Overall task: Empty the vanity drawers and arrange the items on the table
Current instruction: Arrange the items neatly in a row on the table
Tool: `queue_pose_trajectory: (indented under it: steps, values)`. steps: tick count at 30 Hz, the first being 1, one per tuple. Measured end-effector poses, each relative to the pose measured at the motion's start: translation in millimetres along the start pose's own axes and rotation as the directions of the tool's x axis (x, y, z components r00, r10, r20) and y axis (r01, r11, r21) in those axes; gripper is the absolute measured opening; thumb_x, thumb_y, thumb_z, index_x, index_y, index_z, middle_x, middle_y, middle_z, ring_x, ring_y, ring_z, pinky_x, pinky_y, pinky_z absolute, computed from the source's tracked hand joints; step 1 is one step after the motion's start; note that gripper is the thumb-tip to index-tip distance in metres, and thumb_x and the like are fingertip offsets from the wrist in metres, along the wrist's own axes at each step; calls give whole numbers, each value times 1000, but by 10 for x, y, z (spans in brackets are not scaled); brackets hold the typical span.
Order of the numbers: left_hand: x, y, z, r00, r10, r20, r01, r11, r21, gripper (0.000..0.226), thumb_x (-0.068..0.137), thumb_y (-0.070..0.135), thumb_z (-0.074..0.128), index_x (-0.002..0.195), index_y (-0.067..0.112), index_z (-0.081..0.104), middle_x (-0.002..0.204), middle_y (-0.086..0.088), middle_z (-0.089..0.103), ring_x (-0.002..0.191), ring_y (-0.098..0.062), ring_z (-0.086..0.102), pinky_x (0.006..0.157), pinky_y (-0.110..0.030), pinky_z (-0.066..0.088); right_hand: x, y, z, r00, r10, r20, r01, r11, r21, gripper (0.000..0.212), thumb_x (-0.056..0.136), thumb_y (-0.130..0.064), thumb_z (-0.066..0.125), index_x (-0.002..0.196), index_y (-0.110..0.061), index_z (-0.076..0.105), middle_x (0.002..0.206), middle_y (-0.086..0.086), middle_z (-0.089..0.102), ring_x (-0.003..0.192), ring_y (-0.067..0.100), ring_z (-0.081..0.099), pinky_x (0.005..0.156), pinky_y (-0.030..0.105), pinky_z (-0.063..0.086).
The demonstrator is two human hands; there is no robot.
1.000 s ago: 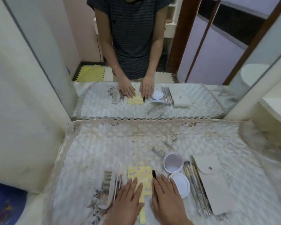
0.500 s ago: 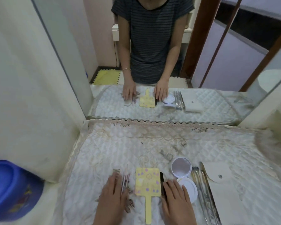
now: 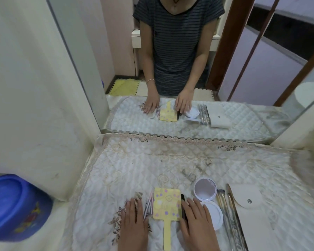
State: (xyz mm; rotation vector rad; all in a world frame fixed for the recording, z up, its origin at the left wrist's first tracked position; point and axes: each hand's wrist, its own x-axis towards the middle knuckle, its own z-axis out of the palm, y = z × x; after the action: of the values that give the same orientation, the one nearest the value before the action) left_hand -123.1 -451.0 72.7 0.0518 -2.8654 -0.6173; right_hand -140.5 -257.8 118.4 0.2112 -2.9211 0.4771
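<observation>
- Blue plastic tub (image 3: pixel 16 207) is showing more fully at the far left than a second ago, now that the camera has tipped up and the mirror is reflecting more of the striped shirt.
- Quilted table cover (image 3: pixel 134 169) is carrying every item in a row along the near edge.
- Left hand (image 3: pixel 134 223) is lying flat with fingers spread, gripping nothing; it has slid off the yellow paddle and is now covering most of the comb (image 3: pixel 138 198), beside the thin pink sticks (image 3: pixel 149 205).
- Yellow paddle mirror (image 3: pixel 166 205) is lying uncovered between the hands.
- Right hand (image 3: pixel 198 225) is resting open and flat, partly hiding a dark, narrow item (image 3: pixel 183 198), possibly a second comb.
- White compact (image 3: pixel 206 192) is standing open, next to metal tools (image 3: pixel 225 205) and a white pouch (image 3: pixel 246 203), cut off below.
</observation>
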Motion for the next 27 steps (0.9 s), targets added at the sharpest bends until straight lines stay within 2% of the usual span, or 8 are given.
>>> queue_pose_trajectory:
  steps: [3,7,9,12,14,17,22,27]
  values:
    - [-27,76,35,999,-36,2,36,999,-35,56,96,43,8,147,19,-1,157,3,-12,144,-10,-9,116,-26,2,21,-68,38,999,-46,-15,47,999,14,42,94,-37,14,110,-22,50,121,-5,48,137,10,21,113,22,-2]
    - [-15,121,27,999,-46,9,46,995,-84,54,96,42,8,147,25,2,157,7,-11,144,-9,-9,110,-31,18,71,-195,95,993,-117,19,118,993,-22,35,86,-37,29,113,-26,48,116,-7,67,141,2,-11,114,25,-5]
    - [32,54,-34,999,15,37,-13,999,-39,51,97,41,8,146,30,4,157,10,-10,144,-9,-8,112,-29,12,83,-242,105,990,-129,55,131,990,-44,40,91,-40,18,114,-27,48,116,-8,68,142,3,-11,114,27,-4]
    - [140,-94,-137,986,134,101,-143,985,92,48,97,39,5,145,33,5,156,11,-12,144,-8,-10,113,-24,-2,80,-224,138,982,-150,115,157,986,-62,39,86,-43,28,116,-28,48,132,-10,55,142,5,-12,114,30,-3]
    - [195,-161,-166,974,164,159,-188,970,152,49,97,39,5,145,35,12,156,8,-12,144,-10,-10,113,-25,-2,43,-173,190,976,-166,142,178,981,-76,51,89,-45,11,116,-29,50,143,-11,44,142,5,-13,114,31,-3]
    - [182,-187,-112,965,181,187,-213,963,168,48,97,40,7,139,35,29,157,7,-11,144,-11,-9,113,-27,0,-20,-131,222,975,-164,148,175,982,-65,59,89,-48,6,114,-29,55,120,-8,66,141,3,-13,113,32,2]
    - [143,-85,-91,976,187,111,-201,972,124,48,97,40,7,145,33,6,157,9,-11,144,-9,-7,115,-26,-4,-64,-109,219,977,-155,147,165,985,-55,56,89,-51,9,115,-29,54,123,-9,63,142,3,-11,114,28,1]
    - [167,-67,-76,978,161,131,-173,982,81,48,97,41,7,144,37,8,156,10,-11,144,-7,-8,115,-24,-7,-51,-89,187,961,-165,220,176,984,-32,49,70,-53,45,114,-32,49,117,-11,67,142,5,5,114,26,-2]
